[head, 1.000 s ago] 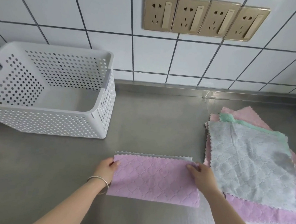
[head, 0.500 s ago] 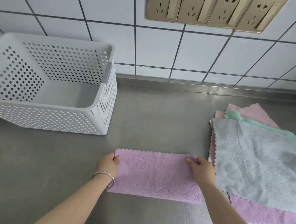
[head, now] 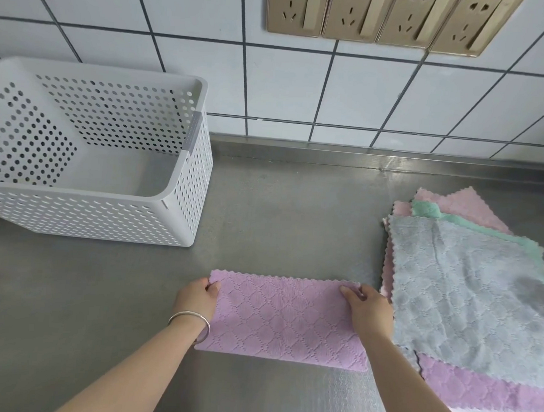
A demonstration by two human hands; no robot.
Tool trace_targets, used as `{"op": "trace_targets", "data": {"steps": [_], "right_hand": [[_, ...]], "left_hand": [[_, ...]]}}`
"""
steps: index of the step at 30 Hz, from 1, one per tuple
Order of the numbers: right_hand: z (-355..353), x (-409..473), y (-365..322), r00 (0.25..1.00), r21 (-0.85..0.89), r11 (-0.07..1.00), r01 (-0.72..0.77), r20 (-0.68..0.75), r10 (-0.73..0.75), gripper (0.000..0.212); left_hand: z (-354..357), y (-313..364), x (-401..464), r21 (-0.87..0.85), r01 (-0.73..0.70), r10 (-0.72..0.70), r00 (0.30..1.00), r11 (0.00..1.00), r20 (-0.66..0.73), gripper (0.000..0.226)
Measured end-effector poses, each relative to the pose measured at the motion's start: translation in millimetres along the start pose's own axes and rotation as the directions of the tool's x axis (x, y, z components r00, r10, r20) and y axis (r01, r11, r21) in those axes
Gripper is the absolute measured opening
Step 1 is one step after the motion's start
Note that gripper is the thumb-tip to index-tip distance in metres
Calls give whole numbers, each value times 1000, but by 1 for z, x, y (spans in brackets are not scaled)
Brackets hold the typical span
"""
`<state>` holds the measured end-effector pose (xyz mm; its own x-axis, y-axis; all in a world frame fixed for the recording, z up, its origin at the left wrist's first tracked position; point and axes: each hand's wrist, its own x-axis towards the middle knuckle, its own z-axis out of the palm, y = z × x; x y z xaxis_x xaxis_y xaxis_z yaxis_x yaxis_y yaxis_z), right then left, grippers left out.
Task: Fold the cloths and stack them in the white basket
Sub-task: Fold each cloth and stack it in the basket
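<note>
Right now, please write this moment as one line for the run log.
left hand: pinches purple cloth | right hand: pinches same cloth | cloth: folded once, on counter | white basket: empty

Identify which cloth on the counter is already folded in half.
The purple cloth gripped by both hands, left hand and right hand. It lies doubled into a rectangle; the grey cloth and the others beneath it lie unfolded.

A purple cloth (head: 284, 318) is laid flat, folded in half. Right of it, unfolded cloths (head: 472, 291) are piled, a grey one on top. A white perforated basket (head: 181, 213) stands far left.
</note>
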<state>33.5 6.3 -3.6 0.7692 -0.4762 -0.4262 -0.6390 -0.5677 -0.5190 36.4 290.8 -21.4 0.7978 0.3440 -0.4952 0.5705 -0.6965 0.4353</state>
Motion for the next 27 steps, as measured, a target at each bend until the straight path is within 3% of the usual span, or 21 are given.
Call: {"op": "trace_targets", "data": {"steps": [8,12,15,17,20,27], "right_hand": [[2,1,-6,996,-30,996,-90,-24,89,41],[-1,-10,-6,994,3,996,-87,-63,87,45],[-5,-22,2,995,-14,998,-67,-72,65,38],[-8,-29,10,995,-20,996,-88,-57,87,33],[-10,-38,24,996,-74,994,-80,-33,78,28],[-7,-45,44,998,-122,991,60,-23,-63,11]], "left_hand": [[-2,8,-2,63,24,-23,1000,998,-19,39],[-2,5,-14,-174,29,-46,994,984,-95,26],[-5,-2,-33,-288,-67,24,989,955,-149,12],[-7,-10,-43,-254,-140,116,987,957,-110,1],[-6,-21,-43,-185,-231,235,972,955,-4,25],[0,-28,-37,-55,-260,263,962,964,68,37]]}}
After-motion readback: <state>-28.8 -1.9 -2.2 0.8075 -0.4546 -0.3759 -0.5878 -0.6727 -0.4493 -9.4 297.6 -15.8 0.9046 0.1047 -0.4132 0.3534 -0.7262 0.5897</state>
